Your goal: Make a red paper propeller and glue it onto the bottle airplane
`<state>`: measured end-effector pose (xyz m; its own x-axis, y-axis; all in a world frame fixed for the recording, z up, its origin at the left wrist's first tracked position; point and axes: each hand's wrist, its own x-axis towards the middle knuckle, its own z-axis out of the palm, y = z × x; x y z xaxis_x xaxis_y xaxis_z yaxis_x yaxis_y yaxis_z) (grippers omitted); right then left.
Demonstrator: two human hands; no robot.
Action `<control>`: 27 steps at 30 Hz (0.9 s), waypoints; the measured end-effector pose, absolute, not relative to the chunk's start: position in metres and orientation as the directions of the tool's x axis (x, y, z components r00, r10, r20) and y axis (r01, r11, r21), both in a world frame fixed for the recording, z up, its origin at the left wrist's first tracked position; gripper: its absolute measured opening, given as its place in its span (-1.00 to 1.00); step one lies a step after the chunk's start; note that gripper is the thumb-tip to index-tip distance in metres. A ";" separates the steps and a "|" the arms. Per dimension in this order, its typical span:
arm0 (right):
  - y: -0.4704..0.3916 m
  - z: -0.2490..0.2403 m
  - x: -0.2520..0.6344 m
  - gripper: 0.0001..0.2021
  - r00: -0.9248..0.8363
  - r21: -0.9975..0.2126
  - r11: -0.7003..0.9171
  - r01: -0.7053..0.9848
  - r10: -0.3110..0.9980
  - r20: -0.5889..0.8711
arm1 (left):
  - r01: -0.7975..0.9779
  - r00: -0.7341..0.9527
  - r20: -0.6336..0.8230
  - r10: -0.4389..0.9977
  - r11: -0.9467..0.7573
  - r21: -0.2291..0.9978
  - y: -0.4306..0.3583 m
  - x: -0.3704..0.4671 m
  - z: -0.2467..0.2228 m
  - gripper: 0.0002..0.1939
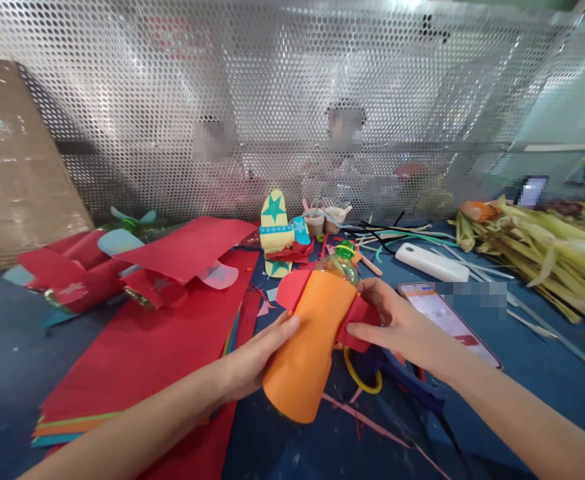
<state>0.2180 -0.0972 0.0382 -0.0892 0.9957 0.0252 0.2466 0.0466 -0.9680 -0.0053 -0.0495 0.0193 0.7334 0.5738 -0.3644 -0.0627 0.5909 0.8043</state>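
Observation:
In front of me is a plastic bottle [317,340] wrapped in orange paper, tilted with its green neck [345,249] pointing away. My left hand [259,357] is closed around the lower left side of the bottle, thumb on the orange paper. A rounded red paper wing [292,288] sticks out on the bottle's left. On the right side, my right hand [397,320] pinches a second red paper piece [359,325] against the bottle, thumb in front and fingers behind. Below that hand lie a yellow scissor handle [365,381] and a blue glue gun [417,387] with a black cord.
Stacked coloured paper [147,353], red on top, lies left beside red paper-covered bottle planes [87,267]. Behind stand a yellow starred cutout [274,220] and small cups [335,219]. Rightward are a phone [447,323], a white long-shaped object [432,263] and corn husks [547,247].

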 end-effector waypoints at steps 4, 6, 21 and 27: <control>-0.098 0.036 0.215 -0.67 -0.073 -0.985 0.029 0.171 0.997 0.016 | -0.030 0.721 -0.444 0.531 0.664 0.747 -0.051 -0.001 0.020 -0.22; -0.097 0.036 0.214 -0.66 -0.068 -0.989 0.026 0.147 0.998 0.016 | -0.022 0.702 -0.469 0.537 0.674 0.738 -0.051 0.000 0.018 -0.19; -0.100 0.034 0.212 -0.64 -0.106 -0.983 0.078 0.165 0.992 0.061 | 0.016 0.577 -0.495 0.650 0.597 0.802 -0.061 -0.001 0.015 -0.28; -0.100 0.034 0.209 -0.64 -0.086 -0.971 0.112 0.211 0.992 0.096 | 0.059 0.553 -0.425 0.716 0.475 0.878 -0.060 -0.003 0.012 -0.25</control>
<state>0.2093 -0.1001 0.0344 -0.0863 0.9917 0.0956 0.2107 0.1119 -0.9711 -0.0028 -0.0601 0.0118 0.5535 0.7164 -0.4247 0.0592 0.4749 0.8781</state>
